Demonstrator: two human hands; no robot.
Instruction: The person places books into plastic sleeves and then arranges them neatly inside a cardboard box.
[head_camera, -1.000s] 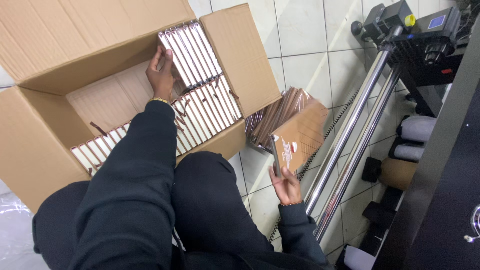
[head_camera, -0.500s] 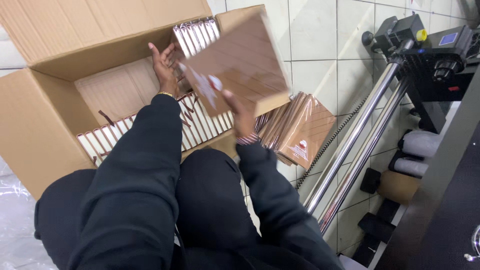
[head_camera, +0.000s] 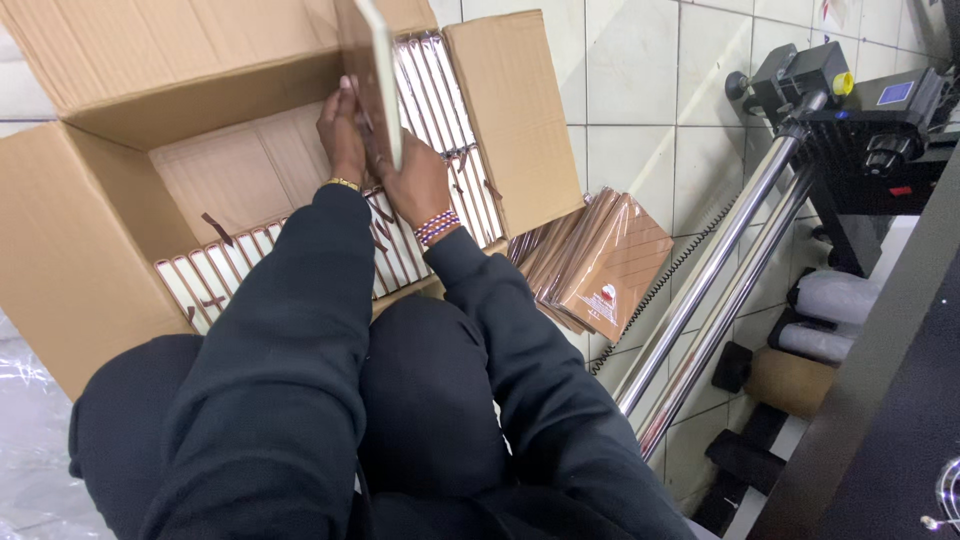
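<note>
While both hands meet over the open box, the left hand and right hand grip one brown book upright, edge-on, above the packed rows; two rows of books stand on edge inside, too many to count; one wrapped stack leans on the floor beside it.
</note>
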